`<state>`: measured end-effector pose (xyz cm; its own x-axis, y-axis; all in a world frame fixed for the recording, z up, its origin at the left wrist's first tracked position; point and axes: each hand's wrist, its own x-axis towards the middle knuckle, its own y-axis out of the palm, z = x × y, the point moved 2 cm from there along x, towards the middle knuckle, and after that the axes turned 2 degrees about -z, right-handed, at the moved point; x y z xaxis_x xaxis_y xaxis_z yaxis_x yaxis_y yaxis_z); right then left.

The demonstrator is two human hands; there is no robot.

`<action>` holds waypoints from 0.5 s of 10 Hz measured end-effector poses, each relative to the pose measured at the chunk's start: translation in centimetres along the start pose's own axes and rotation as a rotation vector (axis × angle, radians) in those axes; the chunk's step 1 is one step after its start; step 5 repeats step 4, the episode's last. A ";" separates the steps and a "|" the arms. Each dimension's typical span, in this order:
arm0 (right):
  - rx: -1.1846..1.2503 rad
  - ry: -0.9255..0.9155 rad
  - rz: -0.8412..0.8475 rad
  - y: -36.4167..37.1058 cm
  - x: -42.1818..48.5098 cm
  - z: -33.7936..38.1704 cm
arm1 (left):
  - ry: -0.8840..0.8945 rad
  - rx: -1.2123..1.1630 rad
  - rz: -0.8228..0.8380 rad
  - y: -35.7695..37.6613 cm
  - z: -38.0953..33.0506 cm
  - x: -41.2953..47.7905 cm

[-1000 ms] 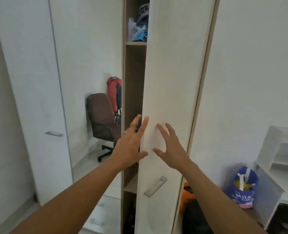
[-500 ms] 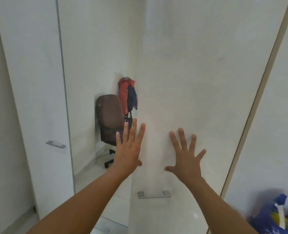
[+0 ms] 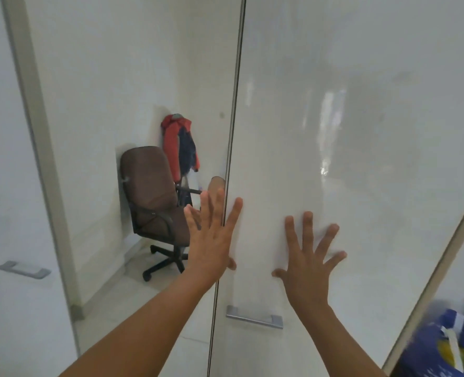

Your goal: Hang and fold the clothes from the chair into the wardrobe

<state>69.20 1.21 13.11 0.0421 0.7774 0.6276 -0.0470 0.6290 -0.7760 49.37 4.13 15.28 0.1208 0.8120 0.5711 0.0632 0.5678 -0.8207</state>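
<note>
Both hands lie flat on the white wardrobe door (image 3: 361, 131), fingers (image 3: 308, 232) spread. The left hand (image 3: 211, 238) straddles its left edge and the right hand (image 3: 307, 259) is beside it. The door handle (image 3: 254, 318) sits below the right fingers. Beyond the left fingertips stand the brown chair (image 3: 152, 197) and a red and navy jacket (image 3: 179, 140).

- The wardrobe door (image 3: 361, 131), ajar a second ago with shelves showing behind it, has swung round and now hides the inside
- The left hand (image 3: 211, 240) and right hand (image 3: 307, 265) have gone from fingertip contact to flat, spread fingers on its face
- The left hand now overlaps the door's left edge
</note>
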 end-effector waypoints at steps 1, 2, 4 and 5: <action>-0.006 0.000 -0.026 0.2 0.4 0.3 | -0.011 0.012 0.004 0.5 -0.1 0.7; -0.008 -0.002 -0.025 -0.5 -0.1 0.2 | -0.016 0.020 0.015 0.3 0.0 0.0; 0.255 -0.043 0.044 -5.0 -1.5 -0.7 | 0.045 -0.055 -0.034 -2.1 0.5 -2.2; 0.255 -0.043 0.044 -5.0 -1.5 -0.7 | 0.045 -0.055 -0.034 -2.1 0.5 -2.2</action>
